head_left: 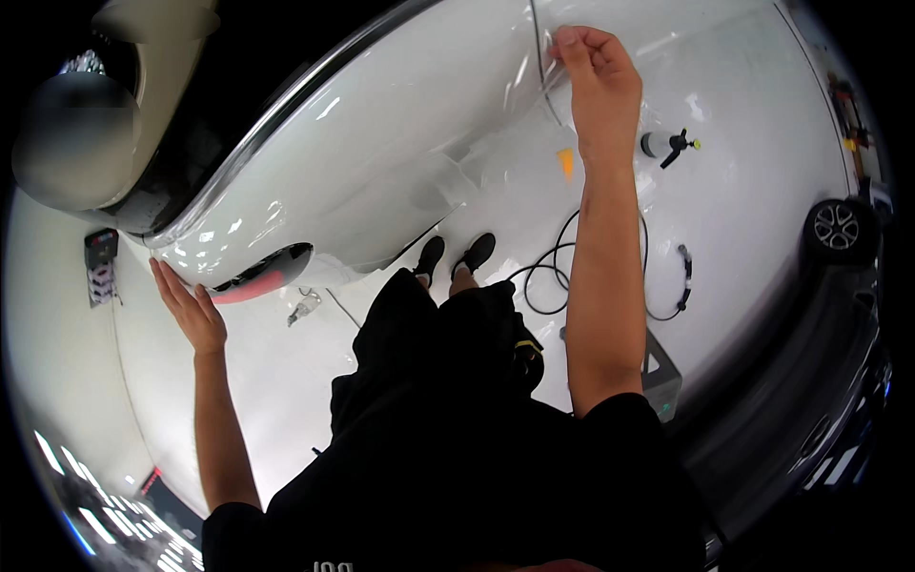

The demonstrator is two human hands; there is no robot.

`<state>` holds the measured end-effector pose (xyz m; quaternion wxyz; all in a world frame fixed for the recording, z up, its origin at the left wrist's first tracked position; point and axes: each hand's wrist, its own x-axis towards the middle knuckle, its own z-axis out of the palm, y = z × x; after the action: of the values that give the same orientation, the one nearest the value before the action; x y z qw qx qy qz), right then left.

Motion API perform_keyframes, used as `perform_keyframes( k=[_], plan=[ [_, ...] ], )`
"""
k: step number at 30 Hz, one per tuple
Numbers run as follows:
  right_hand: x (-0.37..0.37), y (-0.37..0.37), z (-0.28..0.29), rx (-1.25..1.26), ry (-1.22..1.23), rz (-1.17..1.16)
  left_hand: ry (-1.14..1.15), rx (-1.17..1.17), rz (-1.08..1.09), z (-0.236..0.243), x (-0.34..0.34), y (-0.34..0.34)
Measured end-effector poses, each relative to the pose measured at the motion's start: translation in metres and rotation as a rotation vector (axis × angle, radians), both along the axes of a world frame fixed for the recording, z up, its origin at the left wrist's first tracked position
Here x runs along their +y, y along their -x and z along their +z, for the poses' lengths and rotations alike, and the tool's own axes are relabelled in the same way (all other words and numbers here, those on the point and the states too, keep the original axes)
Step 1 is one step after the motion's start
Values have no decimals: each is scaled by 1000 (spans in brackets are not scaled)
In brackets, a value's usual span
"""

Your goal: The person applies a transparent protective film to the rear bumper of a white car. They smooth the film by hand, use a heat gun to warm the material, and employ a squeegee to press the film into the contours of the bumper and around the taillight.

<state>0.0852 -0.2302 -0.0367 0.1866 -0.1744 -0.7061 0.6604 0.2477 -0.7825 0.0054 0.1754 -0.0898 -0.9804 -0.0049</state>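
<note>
Along the upper left runs the side of a white car, ending in a red and black tail light. My left hand has its fingers stretched out, the tips against the body at the car's corner beside that light. Farther up, my right hand is raised over the car's side with thumb and fingers pinched together. From that pinch a sheet of clear film stretches down toward the bodywork, with creases catching the light. How far the film extends over the panel is hard to make out.
On the pale floor are a pump sprayer, an orange wedge-shaped piece, a coiled black hose and a clear spray bottle. A grey step stool stands by my right side. Behind it is a dark car.
</note>
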Motion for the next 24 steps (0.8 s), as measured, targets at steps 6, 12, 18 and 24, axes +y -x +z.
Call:
perform_keyframes(
  k=[6, 12, 18, 24],
  plan=[
    [17, -29, -38, 212, -131, 252, 11, 229, -9, 16, 57, -2],
    [37, -17, -36, 174, -87, 340, -39, 82, -437, 17, 233, 59],
    [53, -28, -43, 132, -350, 452, 102, -111, -563, 10, 316, 112],
    [67, -53, -71, 42, -247, 532, 232, -89, -517, 6, 314, 117]
  ],
)
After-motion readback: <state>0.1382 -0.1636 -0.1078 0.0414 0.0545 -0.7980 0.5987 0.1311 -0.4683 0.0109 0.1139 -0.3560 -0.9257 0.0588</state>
